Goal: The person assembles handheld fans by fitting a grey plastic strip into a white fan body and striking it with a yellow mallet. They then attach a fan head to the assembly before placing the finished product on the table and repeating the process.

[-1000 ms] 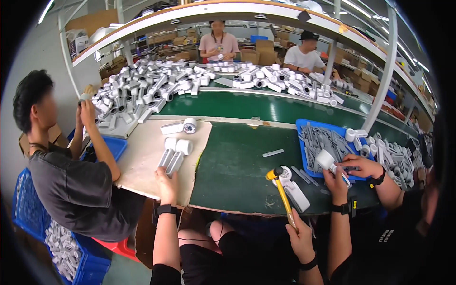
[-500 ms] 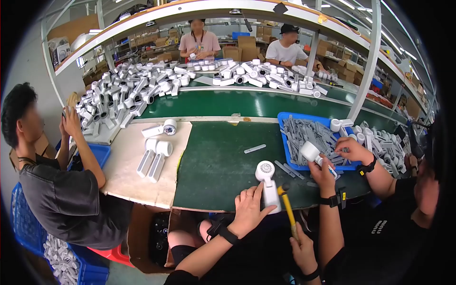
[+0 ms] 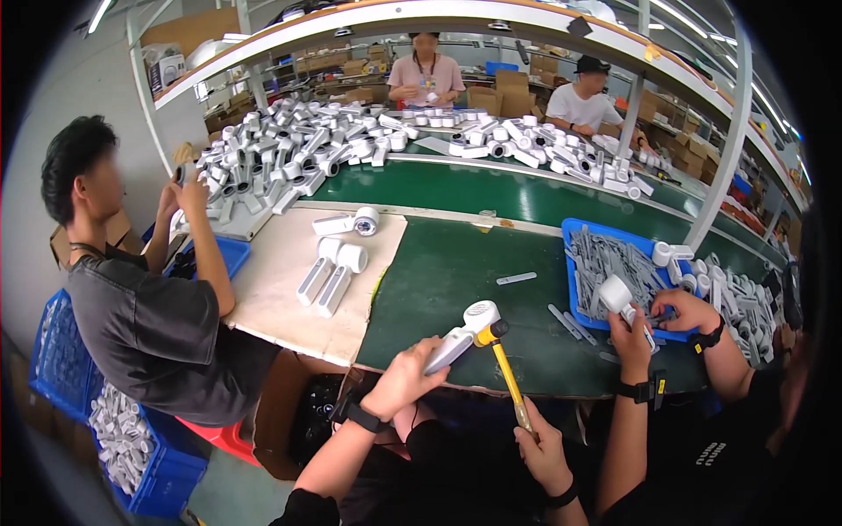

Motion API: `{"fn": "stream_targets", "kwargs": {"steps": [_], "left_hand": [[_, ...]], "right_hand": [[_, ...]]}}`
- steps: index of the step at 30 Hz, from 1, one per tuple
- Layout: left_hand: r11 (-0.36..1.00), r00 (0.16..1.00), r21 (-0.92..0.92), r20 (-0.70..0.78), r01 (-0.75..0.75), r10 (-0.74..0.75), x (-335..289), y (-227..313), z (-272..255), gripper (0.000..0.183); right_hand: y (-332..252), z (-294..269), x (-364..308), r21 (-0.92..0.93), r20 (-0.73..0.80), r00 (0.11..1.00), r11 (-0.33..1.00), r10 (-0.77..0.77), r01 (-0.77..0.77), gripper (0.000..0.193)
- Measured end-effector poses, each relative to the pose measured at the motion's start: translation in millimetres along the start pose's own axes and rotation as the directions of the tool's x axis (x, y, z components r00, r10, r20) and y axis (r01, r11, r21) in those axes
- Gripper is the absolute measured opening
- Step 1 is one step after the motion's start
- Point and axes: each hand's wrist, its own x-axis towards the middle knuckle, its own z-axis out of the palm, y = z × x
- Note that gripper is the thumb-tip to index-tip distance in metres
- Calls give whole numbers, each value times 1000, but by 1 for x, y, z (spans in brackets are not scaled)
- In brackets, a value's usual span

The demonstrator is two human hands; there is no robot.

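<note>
My left hand (image 3: 405, 379) is closed around the grey-and-white handle of a white handheld fan (image 3: 479, 314). The fan is tilted over the front edge of the green mat, its round head pointing away from me. In my right hand (image 3: 545, 449) is a hammer (image 3: 508, 375) with a yellow handle and a black-and-yellow head. The hammer head is at the fan's neck; I cannot tell whether they touch. Beyond them, a grey strip (image 3: 517, 279) lies flat on the mat.
Three white fans (image 3: 326, 279) lie on beige board at left. A blue tray (image 3: 574, 298) of grey strips stands at right, where a co-worker's hands (image 3: 628, 344) hold another fan. A large fan pile (image 3: 289, 153) lies behind. Another person (image 3: 149, 289) sits at left.
The view has turned left. My left hand has shifted from pressing the fan on the mat to gripping its handle, and the fan has swung to a slant. The hammer stays close to it.
</note>
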Motion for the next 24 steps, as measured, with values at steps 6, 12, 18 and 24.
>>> {"fn": "stream_targets", "kwargs": {"steps": [6, 12, 18, 24], "left_hand": [[982, 977, 183, -214, 49, -9, -1, -15, -19, 25], [995, 955, 67, -292, 78, -55, 4, -30, -15, 25], [998, 963, 53, -270, 28, -13, 10, -38, -18, 21], [999, 960, 43, -279, 15, -3, 8, -41, -17, 23]], "right_hand": [[-16, 19, 30, -67, 104, 965, 966, -240, 248, 60], [-59, 22, 53, -244, 88, 876, 842, -474, 480, 54], [-48, 22, 58, -443, 254, 909, 795, -332, 414, 53], [-47, 25, 56, -396, 196, 900, 808, -390, 437, 53]]}}
